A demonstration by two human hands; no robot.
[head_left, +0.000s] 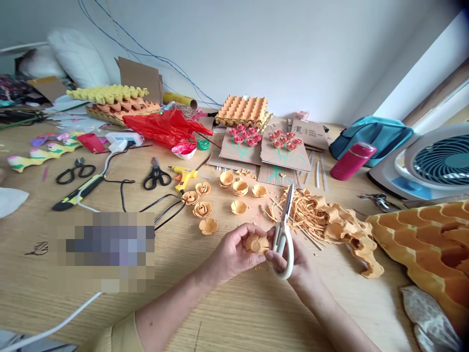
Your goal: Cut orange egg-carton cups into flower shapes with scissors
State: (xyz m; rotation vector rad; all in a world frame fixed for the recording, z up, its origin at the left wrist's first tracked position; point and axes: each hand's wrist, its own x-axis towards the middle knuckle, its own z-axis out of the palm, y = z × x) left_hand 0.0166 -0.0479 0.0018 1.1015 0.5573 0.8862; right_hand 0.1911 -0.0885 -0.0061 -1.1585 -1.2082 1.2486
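At the near middle of the worktop (227, 313), the left hand (232, 252) has its fingers closed around an orange flower-shaped cup (257, 243), partly covering its rim. The right hand (298, 266) has its fingers wrapped on the white-handled scissors (284, 239), blades pointing towards twelve o'clock; its fingertips also meet the cup's near right edge. Whether the blades are fully closed is hard to make out, and part of the right hand is hidden behind the handles.

Taking the cup as the centre, a single open cup (239, 208) sits just beyond at eleven o'clock, with more cups farther off towards twelve. At ten o'clock lie a flat petalled piece (208, 226) and three rolled flowers (202, 209), then a yellow glue gun (183, 177) and black-handled scissors (157, 178). A tangled heap of orange strips (308, 210) lies at two o'clock, running into a ragged carton piece (346, 222).

Far off at twelve, red-pink flowers (247, 134) stand on cardboard (238, 152). A large egg tray (403, 227) at three o'clock and the fan (439, 159) at two are both cut off by the right edge. At nine o'clock, a blurred, pixelated patch hides whatever lies there; a white cable (69, 318) emerges below it.
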